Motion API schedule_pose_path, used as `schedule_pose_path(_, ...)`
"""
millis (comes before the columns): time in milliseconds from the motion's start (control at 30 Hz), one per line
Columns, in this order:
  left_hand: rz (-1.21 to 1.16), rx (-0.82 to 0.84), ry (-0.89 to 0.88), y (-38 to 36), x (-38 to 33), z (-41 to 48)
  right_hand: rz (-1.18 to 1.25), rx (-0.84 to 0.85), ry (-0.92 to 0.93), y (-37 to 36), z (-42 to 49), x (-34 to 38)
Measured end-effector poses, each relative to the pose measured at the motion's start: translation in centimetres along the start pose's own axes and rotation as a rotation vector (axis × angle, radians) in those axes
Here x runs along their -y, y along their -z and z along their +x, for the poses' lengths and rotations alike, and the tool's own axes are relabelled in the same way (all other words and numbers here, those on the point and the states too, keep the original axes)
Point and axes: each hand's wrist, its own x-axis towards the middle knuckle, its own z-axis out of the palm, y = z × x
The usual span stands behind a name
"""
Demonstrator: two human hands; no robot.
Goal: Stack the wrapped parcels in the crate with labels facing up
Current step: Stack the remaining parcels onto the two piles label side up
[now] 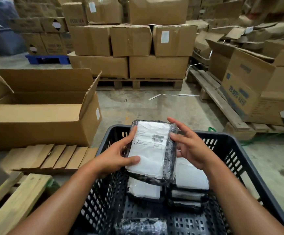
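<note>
A black-wrapped parcel [152, 148] with a white barcode label facing up is held above the dark slatted crate [236, 150]. My left hand [121, 155] grips its left edge, thumb across the lower label. My right hand [187, 143] rests against its right edge, fingers spread. Inside the crate lie several more wrapped parcels: one label-up [144, 189] under the held one, a stack [188, 187] at the right with a white label on top, and one [141, 226] near the front whose label I cannot see.
An open cardboard box [41, 112] stands to the left, with flattened cardboard [53, 158] and a wooden plank [20, 204] in front of it. Stacked cartons on a pallet [138, 83] fill the back. More boxes on pallets [256, 92] line the right. Concrete floor lies between.
</note>
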Motion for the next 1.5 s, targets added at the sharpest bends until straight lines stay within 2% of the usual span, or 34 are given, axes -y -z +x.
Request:
schedule_pose_path(100,-0.031,-0.041,0.045,-0.8,0.9,0.4,-0.359,-0.133,0.071,-1.3,0.3,-0.8)
schedule_pose_path(200,0.032,-0.054,0.095,-1.4,1.4,1.2,-0.821,-0.081,-0.01,-1.9,0.6,-2.8)
schedule_pose_path(367,0.166,-0.009,0.289,-1.6,2.7,2.1,-0.94,0.016,-0.086,-2.0,1.2,-5.5)
schedule_pose_path(700,0.344,-0.011,0.483,-3.8,6.2,3.8,-1.307,0.158,-0.258,-2.5,2.4,-7.8)
schedule_pose_path(900,0.454,0.137,0.536,-4.9,7.8,3.8,-1.728,0.299,-0.166,-3.8,1.3,-10.2)
schedule_pose_path(1000,0.482,0.133,0.53,-4.6,8.3,4.3,-1.928,0.264,-0.169,-3.4,1.2,-10.6)
schedule_pose_path(1133,0.567,0.165,0.539,-4.8,8.7,4.2,-1.976,0.297,-0.286,-1.7,1.3,-10.9)
schedule_pose_path(1233,0.678,0.136,0.488,-5.3,9.2,4.0,-1.999,0.334,-0.292,-1.4,1.4,-11.4)
schedule_pose_path(1500,0.726,0.131,0.452,-5.3,9.7,4.0,-2.068,0.295,-0.292,-1.7,1.5,-12.1)
